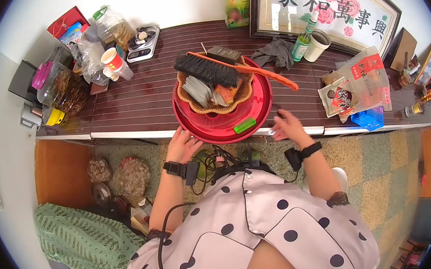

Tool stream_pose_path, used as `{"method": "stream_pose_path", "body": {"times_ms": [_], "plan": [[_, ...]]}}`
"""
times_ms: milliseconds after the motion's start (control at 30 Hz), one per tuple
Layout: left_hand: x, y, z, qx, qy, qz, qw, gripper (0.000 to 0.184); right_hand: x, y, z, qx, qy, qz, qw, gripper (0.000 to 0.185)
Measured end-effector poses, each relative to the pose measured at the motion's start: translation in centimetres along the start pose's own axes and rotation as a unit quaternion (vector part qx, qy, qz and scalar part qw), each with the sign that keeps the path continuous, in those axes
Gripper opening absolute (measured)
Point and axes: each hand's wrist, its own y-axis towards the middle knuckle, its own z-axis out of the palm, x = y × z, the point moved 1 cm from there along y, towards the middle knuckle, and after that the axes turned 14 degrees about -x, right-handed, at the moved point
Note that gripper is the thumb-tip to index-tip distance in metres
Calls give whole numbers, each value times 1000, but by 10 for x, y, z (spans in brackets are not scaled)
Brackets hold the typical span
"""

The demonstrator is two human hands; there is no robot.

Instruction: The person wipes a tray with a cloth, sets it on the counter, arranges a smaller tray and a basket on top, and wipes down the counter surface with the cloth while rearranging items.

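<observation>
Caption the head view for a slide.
Left hand and right hand near a red tray, where an orange-handled brush lies across a scalloped wicker basket.

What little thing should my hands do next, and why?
Maybe use your open left hand and right hand to nudge the round, shiny red tray back a bit. Its front rim seems to poke past the white front edge of the dark brown striped table, and it carries a full, scalloped tan woven basket, so it could perhaps tip.
</observation>
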Motion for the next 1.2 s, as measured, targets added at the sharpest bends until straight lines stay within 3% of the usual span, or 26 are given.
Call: {"method": "stream_pose_path", "body": {"times_ms": [67,167,433,533,700,767,900,967,1033,1100,1167,1200], "plan": [[-3,-2,3,3,2,-2,1000,57,3,-14,22,39,26,30,998,54],[-4,-4,4,3,3,-7,1000,56,14,-16,48,81,89,32,992,53],[-36,19,4,31,6,-17,999,43,31,15,91,82,110,4,991,66],[-57,45,6,-7,1,-24,1000,29,48,40,113,53,112,21,992,69],[-94,95,14,36,27,-23,999,26,80,101,136,41,99,4,994,65],[-104,117,19,12,17,-33,999,23,92,124,143,26,65,-4,998,62],[-124,140,37,-28,43,-25,998,28,115,151,158,5,64,2,998,63],[-130,156,39,-4,51,-24,998,34,121,165,163,2,63,7,998,65],[-138,161,47,-100,59,-11,993,40,124,179,168,15,47,-31,998,65],[-143,178,43,-67,57,-18,996,42,128,192,174,-6,50,-28,998,61],[-146,189,45,-64,47,-11,997,60,133,205,174,3,53,-26,998,56],[-146,196,43,-61,48,-9,997,60,137,208,176,1,55,-29,998,56]]}}
